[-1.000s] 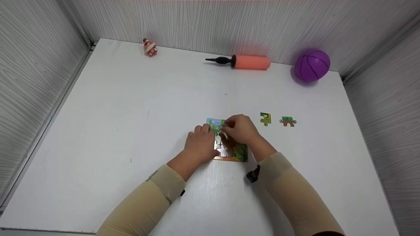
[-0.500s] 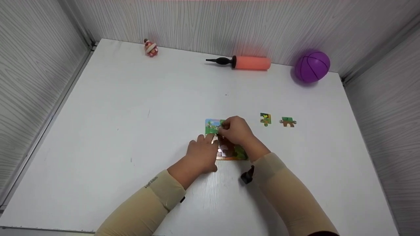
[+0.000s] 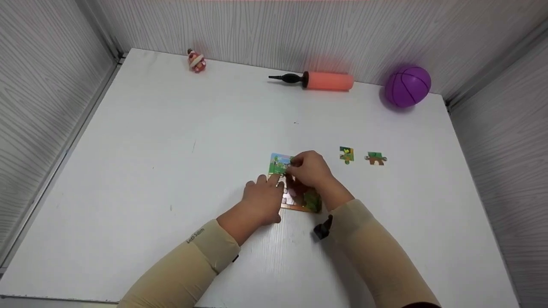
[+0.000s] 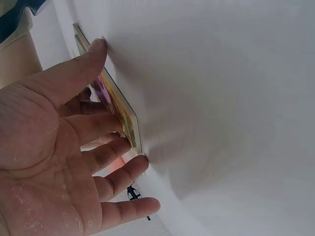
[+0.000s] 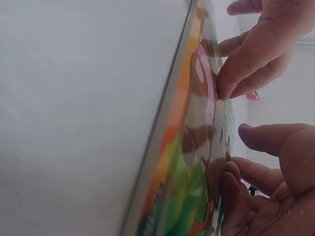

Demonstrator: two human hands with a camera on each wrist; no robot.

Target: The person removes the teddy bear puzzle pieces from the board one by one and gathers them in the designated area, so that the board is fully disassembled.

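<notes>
A small tray jigsaw puzzle point(image 3: 279, 163) with a coloured animal picture lies flat in mid-table. Bare pale patches show in its left part. My left hand point(image 3: 260, 202) has its fingers spread, with fingertips on the puzzle's left side; its thumb touches the tabletop beside the edge in the left wrist view. Over the upper right part of the puzzle, my right hand point(image 3: 313, 172) bends its thumb and forefinger down to the surface. In the right wrist view the thumb stands apart from the curled fingers point(image 5: 231, 194); whether a puzzle piece sits between them is unclear.
Two loose puzzle pieces lie right of the puzzle, one with a yellow mark point(image 3: 346, 155) and one green and brown point(image 3: 376, 158). Along the back wall are a small reddish figurine point(image 3: 197, 62), an orange hand pump point(image 3: 327, 81) and a purple ball point(image 3: 408, 87).
My left hand has drawn back toward me, and its thumb has left the puzzle for the table. The right hand has moved slightly left. The puzzle has turned a little.
</notes>
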